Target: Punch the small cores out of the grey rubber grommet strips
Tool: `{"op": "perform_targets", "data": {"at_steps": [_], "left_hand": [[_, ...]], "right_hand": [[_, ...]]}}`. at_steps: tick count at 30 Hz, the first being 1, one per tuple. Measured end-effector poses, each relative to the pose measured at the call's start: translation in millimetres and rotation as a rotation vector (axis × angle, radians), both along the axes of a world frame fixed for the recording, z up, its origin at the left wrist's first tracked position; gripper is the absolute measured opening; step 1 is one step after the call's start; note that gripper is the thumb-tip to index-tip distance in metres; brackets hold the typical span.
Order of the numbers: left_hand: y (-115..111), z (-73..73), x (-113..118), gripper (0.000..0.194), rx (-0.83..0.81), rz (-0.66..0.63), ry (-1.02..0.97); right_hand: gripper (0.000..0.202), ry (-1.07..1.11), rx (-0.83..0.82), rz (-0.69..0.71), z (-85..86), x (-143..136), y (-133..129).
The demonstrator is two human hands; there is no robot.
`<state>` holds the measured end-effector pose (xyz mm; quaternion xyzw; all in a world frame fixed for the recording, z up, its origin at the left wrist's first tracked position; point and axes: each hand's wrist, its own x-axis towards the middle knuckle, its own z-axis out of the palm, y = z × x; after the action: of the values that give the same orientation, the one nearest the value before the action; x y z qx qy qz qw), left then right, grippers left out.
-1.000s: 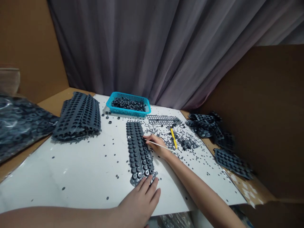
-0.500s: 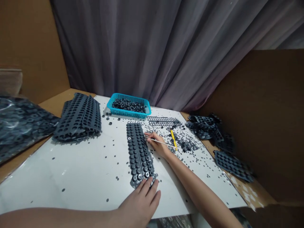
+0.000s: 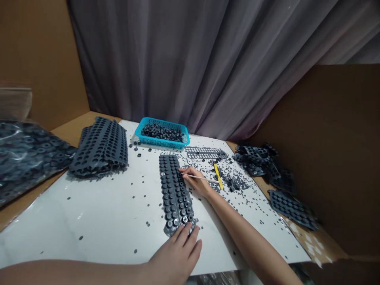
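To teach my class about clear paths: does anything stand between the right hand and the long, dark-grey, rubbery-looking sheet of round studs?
Nothing visible does: the right hand, holding a thin, pale stick, is right at the sheet, along its right edge.

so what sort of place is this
Probably a makeshift workspace for small-parts handwork: a studded dark sheet on a white tabletop strewn with dark discs, a blue basket of small dark parts, and a grey curtain behind.

Looks like a small makeshift workshop, going by the table littered with dark discs, the basket of parts, the stacked sheets, the bulging bag and brown partitions.
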<state>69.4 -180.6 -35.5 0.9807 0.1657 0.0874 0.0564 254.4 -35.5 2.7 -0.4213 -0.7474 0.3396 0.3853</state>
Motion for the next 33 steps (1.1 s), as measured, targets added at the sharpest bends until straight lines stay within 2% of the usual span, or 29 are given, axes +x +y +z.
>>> {"op": "perform_targets", "data": {"at_steps": [2,7,12,18,25,30,33], "left_hand": [[-0.2,-1.0,0.2,0.057,0.020,0.008,-0.013],[0.0,-4.9,1.0,0.062,0.008,-0.010,-0.008],[-0.4,-5.0,1.0,0.056,0.057,0.011,-0.010],[0.7,-4.8,1.2,0.052,0.120,0.009,-0.031],[1.8,0.0,2.1,0.041,0.193,0.014,-0.107],[1.3,-4.8,3.8,0.043,0.213,0.027,-0.097],[2.1,-3.8,3.7,0.040,0.257,0.029,-0.114]], "right_hand": [[0.030,0.022,-0.024,0.005,1.6,0.0,-0.6],[0.027,0.035,-0.046,-0.005,-0.7,0.4,0.8],[0.025,0.030,-0.066,-0.009,-3.5,3.2,3.4],[0.027,-0.054,-0.012,0.017,-1.2,3.3,4.1],[0.020,-0.174,0.070,-0.080,-3.3,4.7,10.5],[0.018,-0.154,0.097,-0.186,-5.0,10.2,20.3],[0.021,-0.115,0.091,-0.162,-3.4,8.6,18.4]]}}
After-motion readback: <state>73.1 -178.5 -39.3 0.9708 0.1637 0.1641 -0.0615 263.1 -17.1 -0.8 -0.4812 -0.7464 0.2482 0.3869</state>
